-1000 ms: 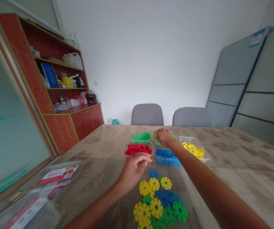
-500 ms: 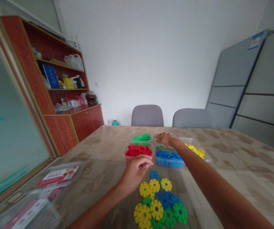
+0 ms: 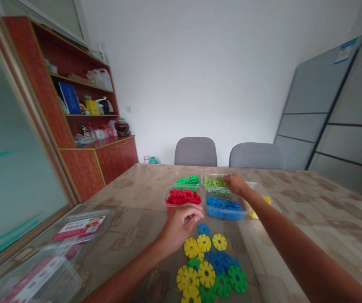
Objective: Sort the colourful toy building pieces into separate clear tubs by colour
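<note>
My left hand [image 3: 181, 225] hovers just in front of the box of red pieces [image 3: 183, 197], its fingers loosely bent with a gap to the thumb and nothing visible between them. At the right rim of the box of light green pieces [image 3: 215, 182] is my right hand [image 3: 236, 185], fingers pressed together; whatever they hold is hidden. Below the hands lie loose notched plastic discs: yellow discs [image 3: 206, 274], blue discs [image 3: 220, 261] and green discs [image 3: 237, 279], partly overlapping. One blue disc [image 3: 203, 229] lies apart, closer to the boxes.
A box of green pieces [image 3: 187, 180], a box of blue pieces [image 3: 225, 207] and a box of yellow pieces [image 3: 266, 200], partly behind my right arm, stand nearby. Clear plastic lids [image 3: 83, 227] and a clear container [image 3: 38, 280] lie at left. Two grey chairs [image 3: 196, 151] stand behind the table.
My right hand has moved right, from over the light green box to its right rim, uncovering the pieces inside. My left hand stays almost in place.
</note>
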`<state>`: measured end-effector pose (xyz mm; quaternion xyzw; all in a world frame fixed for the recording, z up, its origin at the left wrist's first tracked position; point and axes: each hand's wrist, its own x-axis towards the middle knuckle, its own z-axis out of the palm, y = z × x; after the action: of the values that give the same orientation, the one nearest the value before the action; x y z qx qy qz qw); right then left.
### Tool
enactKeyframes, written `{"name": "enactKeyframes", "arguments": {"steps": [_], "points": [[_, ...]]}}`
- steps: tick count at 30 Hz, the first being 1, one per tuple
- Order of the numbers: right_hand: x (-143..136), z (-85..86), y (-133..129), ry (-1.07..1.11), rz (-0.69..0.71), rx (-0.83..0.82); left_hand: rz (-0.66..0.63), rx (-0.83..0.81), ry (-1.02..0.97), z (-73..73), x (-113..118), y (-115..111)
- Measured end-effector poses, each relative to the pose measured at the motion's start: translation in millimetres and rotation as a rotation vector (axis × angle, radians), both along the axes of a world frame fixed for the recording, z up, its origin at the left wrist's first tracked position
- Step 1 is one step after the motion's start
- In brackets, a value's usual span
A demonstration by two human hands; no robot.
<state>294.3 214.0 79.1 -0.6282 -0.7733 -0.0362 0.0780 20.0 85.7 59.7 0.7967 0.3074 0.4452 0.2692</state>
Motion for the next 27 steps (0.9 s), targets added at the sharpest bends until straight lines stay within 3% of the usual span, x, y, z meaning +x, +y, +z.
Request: {"name": "enactKeyframes", "arguments": {"steps": [10,14,17,23,27], "points": [[-2,4.3,-14,0.035,-0.053,0.022,0.002,-0.011,0.02,7.6,-6,-2],[-14,13.3,-36,0.144,0.06,0.056,-0.029,-0.054,0.073,7.6,-13,1],[-27,12.0,-76,0.235,0.203,0.019,-0.056,-0.08,0.192,5.5,-20,4],[-37,-31.1,-172,0.394,0.429,-0.051,-0.176,-0.054,0.457,-4.0,-25,-3],[-35,-57.8,-190,0.396,0.484,-0.07,-0.187,-0.058,0.655,-7.5,-20,-12]]}}
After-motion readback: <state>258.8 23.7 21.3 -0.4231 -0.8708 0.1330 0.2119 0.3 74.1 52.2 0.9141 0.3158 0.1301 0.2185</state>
